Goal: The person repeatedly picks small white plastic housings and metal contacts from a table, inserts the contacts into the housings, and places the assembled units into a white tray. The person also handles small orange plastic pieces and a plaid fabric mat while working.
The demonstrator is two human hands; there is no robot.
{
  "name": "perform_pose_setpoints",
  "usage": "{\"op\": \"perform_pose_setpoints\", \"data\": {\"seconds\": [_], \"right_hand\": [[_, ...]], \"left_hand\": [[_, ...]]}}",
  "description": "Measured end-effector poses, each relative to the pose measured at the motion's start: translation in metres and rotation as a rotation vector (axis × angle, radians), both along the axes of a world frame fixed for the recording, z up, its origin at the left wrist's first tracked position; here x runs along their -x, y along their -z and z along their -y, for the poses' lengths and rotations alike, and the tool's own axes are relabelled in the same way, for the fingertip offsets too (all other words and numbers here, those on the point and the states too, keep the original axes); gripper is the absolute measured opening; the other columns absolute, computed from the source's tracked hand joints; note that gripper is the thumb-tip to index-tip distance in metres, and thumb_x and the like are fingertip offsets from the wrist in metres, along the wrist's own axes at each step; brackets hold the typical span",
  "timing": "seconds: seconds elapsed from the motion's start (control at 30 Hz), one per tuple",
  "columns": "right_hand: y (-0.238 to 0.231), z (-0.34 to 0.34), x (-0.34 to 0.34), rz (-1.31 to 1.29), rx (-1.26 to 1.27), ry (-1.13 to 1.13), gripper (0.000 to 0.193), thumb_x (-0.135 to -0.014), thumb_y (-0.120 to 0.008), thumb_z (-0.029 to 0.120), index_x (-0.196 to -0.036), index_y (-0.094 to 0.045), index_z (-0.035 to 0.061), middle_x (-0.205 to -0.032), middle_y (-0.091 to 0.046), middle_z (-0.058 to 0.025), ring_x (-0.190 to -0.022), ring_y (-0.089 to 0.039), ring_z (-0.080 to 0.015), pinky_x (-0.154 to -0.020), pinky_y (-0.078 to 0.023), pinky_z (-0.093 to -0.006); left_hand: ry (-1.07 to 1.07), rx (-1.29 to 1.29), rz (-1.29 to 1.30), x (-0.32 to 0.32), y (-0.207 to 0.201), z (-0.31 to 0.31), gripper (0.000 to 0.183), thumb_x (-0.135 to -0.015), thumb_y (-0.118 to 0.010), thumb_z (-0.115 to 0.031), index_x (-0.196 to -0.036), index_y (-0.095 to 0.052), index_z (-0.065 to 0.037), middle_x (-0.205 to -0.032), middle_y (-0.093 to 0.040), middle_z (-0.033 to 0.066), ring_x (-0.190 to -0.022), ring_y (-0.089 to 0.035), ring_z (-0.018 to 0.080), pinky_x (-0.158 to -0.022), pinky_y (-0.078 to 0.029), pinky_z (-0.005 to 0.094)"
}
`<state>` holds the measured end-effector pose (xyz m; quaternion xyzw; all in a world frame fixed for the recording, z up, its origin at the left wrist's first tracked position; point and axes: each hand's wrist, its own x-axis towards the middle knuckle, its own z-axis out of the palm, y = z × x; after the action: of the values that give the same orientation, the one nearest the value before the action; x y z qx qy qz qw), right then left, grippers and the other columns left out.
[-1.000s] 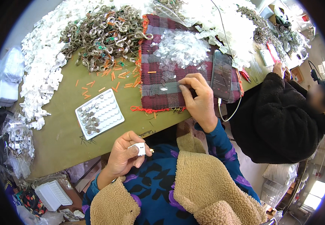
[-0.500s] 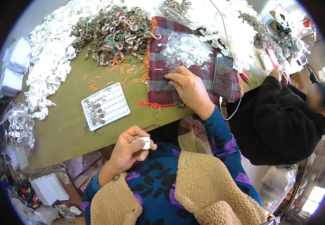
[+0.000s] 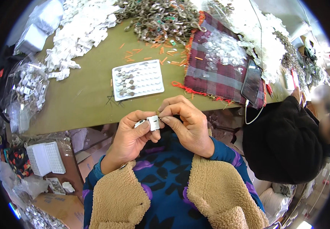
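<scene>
- Lifted off the plaid cloth (image 3: 226, 74) since the earlier frame, right hand (image 3: 186, 124) now up in front of the chest, meeting left hand (image 3: 134, 135); view tilted lower too, tabletop (image 3: 85, 99) pushed toward the upper edge
- Clamped between left thumb and forefinger: small white plastic piece (image 3: 152, 123), held just off the tabletop's near edge, over the lap; grip of the left hand closed on it
- Pinched together at the piece's right end: right fingertips (image 3: 168, 118); whatever sits between them too small to tell
- Best kept steady with the left hand as a fixed holder; fine work left to the right fingertips only
- Worth keeping both wrists close to the body for support; less wobble that way
- Better pressed straight in than at a slant; likely jam otherwise
- Within easy reach ahead: white tray (image 3: 138, 79) with rows of round pockets, some filled with small metal discs; phone (image 3: 252, 82) lying on the cloth, well clear
</scene>
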<state>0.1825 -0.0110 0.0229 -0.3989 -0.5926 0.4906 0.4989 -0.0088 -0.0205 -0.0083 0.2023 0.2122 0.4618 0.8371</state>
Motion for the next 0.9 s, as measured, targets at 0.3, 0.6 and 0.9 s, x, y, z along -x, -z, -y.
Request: {"op": "perform_pose_setpoints", "data": {"seconds": [0.3,0.6,0.9], "right_hand": [[0.006,-0.002,0.021,0.181,-0.126,0.011,0.008,-0.087,-0.064,-0.01,-0.094,-0.064,-0.0054,-0.106,-0.059,-0.0137,-0.089,-0.062,-0.0164,-0.075,-0.053,-0.0278],[0.011,-0.014,0.021,0.149,-0.237,0.019,0.019,-0.082,-0.069,-0.007,-0.099,-0.065,-0.0025,-0.099,-0.064,-0.013,-0.084,-0.066,-0.0237,-0.072,-0.053,-0.0318],[0.002,-0.034,0.019,0.229,-0.182,-0.094,0.009,-0.084,-0.067,-0.005,-0.09,-0.061,-0.0024,-0.093,-0.059,-0.0131,-0.082,-0.062,-0.0297,-0.071,-0.05,-0.0354]], "left_hand": [[-0.107,0.013,-0.071,0.005,0.0,0.005,0.024,-0.097,-0.06,-0.007,-0.119,-0.06,0.004,-0.095,-0.071,0.0162,-0.079,-0.071,0.0208,-0.07,-0.06,0.03],[-0.216,0.03,-0.153,0.0,-0.006,-0.001,0.023,-0.099,-0.06,-0.009,-0.118,-0.06,0.004,-0.091,-0.07,0.0137,-0.076,-0.07,0.0191,-0.069,-0.06,0.0297],[-0.071,0.133,-0.061,0.013,-0.003,-0.017,0.024,-0.101,-0.057,-0.014,-0.117,-0.06,0.002,-0.094,-0.07,0.0133,-0.075,-0.069,0.016,-0.068,-0.06,0.0279]]}}
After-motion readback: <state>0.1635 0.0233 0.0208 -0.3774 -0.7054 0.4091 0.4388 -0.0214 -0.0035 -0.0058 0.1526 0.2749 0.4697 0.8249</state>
